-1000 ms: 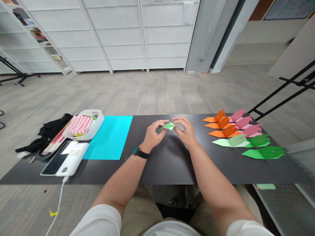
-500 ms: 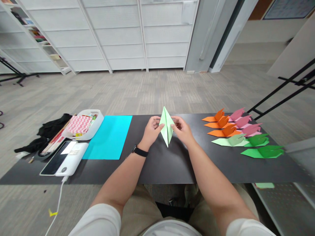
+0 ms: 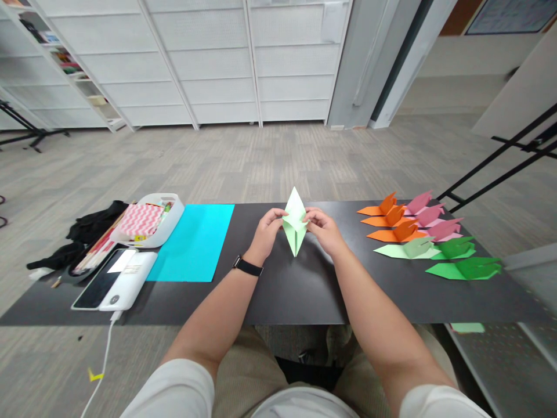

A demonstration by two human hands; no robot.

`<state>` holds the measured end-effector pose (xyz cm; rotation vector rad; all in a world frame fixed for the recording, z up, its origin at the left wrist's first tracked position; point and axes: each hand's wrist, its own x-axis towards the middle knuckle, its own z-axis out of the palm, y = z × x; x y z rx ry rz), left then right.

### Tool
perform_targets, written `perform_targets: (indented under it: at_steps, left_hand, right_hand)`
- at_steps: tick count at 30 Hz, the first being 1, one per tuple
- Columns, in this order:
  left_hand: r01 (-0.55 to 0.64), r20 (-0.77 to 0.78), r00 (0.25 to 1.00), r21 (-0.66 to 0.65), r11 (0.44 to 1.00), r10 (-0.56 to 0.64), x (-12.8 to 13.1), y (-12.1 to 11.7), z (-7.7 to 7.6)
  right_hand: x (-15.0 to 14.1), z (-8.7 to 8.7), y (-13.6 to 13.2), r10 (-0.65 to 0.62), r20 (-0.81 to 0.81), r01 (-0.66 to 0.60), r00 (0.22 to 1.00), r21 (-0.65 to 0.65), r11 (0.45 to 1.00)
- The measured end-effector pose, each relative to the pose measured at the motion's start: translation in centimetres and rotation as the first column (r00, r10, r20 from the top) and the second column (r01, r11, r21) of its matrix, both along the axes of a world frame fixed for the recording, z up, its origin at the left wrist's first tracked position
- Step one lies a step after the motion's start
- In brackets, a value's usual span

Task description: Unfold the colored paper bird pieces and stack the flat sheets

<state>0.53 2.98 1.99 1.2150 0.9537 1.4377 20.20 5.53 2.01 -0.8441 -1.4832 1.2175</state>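
Note:
A pale green folded paper [image 3: 295,217], shaped like a long upright diamond, is held above the middle of the dark table [image 3: 287,302]. My left hand [image 3: 266,232] pinches its left corner, and my right hand [image 3: 322,230] pinches its right corner. A horizontal fold crosses its middle, with a split running down the lower half. To the right stand finished folded birds: orange ones [image 3: 394,216], pink ones [image 3: 429,216], a pale green one [image 3: 411,248] and green ones [image 3: 465,269].
On the left lies a bright blue sheet [image 3: 191,247]. Beside it are a white container [image 3: 172,229] holding a pink zigzag-patterned item, a phone [image 3: 98,284], a white power bank [image 3: 130,281] with a cable [image 3: 104,354], and black cloth [image 3: 96,223]. Black metal legs [image 3: 500,157] stand beyond the right side.
The pale green paper now shows a wider, opened face with a horizontal fold instead of one long centre crease. Both thumbs have shifted from its front to its side corners.

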Motion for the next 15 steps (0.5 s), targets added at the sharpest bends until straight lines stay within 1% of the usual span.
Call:
perform_targets:
  at_steps: [2, 3, 6, 8, 10, 12, 15]
  left_hand:
    - [0.022, 0.024, 0.999, -0.014, 1.000, -0.022, 0.02, -0.01, 0.00]
    - [0.019, 0.010, 1.000, -0.014, 1.000, -0.019, 0.04, -0.01, -0.03]
    - [-0.011, -0.096, 0.995, 0.021, 1.000, 0.013, 0.09, -0.06, -0.13]
    - [0.000, -0.125, 0.992, 0.035, 0.999, 0.004, 0.08, -0.13, -0.11]
    - [0.031, -0.110, 0.994, 0.032, 0.999, -0.027, 0.03, -0.20, -0.03]
    - [0.060, -0.088, 0.994, 0.034, 0.998, -0.057, -0.03, -0.22, 0.05]
    - [0.086, -0.065, 0.994, 0.029, 0.996, -0.084, -0.15, -0.13, -0.02]
  right_hand:
    - [0.09, 0.10, -0.01, -0.016, 0.002, 0.016, 1.000, -0.001, 1.000]
    - [0.12, 0.11, -0.01, -0.024, 0.008, 0.024, 1.000, -0.001, 1.000]
    - [0.22, -0.07, 0.07, -0.029, -0.003, 0.029, 1.000, -0.013, 0.999]
    - [0.30, -0.29, 0.22, -0.019, -0.042, 0.017, 0.999, -0.038, 0.999]
    - [0.40, -0.47, 0.37, -0.002, -0.067, -0.002, 0.998, -0.069, 0.998]
    - [0.47, -0.50, 0.48, 0.010, -0.057, -0.015, 0.998, -0.092, 0.996]
    - [0.47, -0.38, 0.54, -0.001, -0.003, 0.001, 1.000, -0.064, 0.998]
